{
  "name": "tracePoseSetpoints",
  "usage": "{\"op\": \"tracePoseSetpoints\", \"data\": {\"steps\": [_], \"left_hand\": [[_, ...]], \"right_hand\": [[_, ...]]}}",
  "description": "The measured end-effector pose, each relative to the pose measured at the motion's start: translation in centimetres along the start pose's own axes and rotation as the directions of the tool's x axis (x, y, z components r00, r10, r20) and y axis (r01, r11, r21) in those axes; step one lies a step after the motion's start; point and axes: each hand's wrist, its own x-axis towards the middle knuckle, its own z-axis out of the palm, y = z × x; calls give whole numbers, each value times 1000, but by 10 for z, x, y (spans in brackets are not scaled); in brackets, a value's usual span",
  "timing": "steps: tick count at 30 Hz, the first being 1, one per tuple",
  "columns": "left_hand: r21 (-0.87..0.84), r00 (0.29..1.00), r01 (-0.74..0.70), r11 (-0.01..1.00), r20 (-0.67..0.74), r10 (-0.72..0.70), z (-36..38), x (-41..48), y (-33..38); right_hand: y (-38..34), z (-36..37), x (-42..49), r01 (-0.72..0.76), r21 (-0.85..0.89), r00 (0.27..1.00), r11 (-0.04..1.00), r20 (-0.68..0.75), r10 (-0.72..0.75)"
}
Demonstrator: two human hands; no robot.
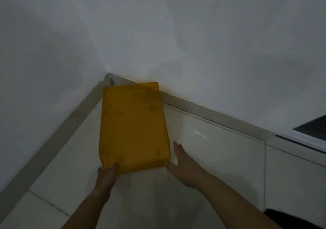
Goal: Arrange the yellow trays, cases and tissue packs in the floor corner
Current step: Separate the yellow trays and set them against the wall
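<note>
Step in hand: seating a tray. One yellow tray (133, 126), seemingly bottom up, lies on the floor (220, 161), its far end against the right-hand skirting (211, 115) near the corner. Left hand (106, 174) grips its near left corner, fingers curled. Right hand (183, 167) lies flat with fingers straight, beside the near right corner. Next, likely: square it into the corner. Cases, tissue packs: none in view.

Arms outstretched; left hand (107, 174) curled on the yellow tray (132, 123), right hand (184, 168) flat, fingers (177, 149) straight.
</note>
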Motion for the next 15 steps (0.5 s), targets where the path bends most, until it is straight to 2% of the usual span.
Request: {"op": "tracePoseSetpoints", "data": {"steps": [2,4,6,8,10,12,15], "left_hand": [[-13,991,97,995,90,-95,19,-29,2],[53,947,162,985,274,-170,46,-58,6],[146,879,124,981,442,-177,82,-91,18],[268,830,-24,963,543,-130,121,-127,34],[313,760,-258,914,650,-7,159,-164,51],[258,632,-499,827,761,144,193,-200,66],[181,441,-745,642,856,271,247,-257,84]], "right_hand": [[3,-13,-17,-40,-42,998,998,-48,38],[10,-27,-36,-48,-44,992,998,-115,42],[18,-45,-62,-41,-38,982,998,-186,33],[30,-62,-92,-41,-22,964,999,-265,33],[46,-78,-127,-48,10,934,999,-354,49],[66,-91,-163,-55,55,890,997,-451,74],[98,-106,-225,-51,148,790,988,-599,131]]}}
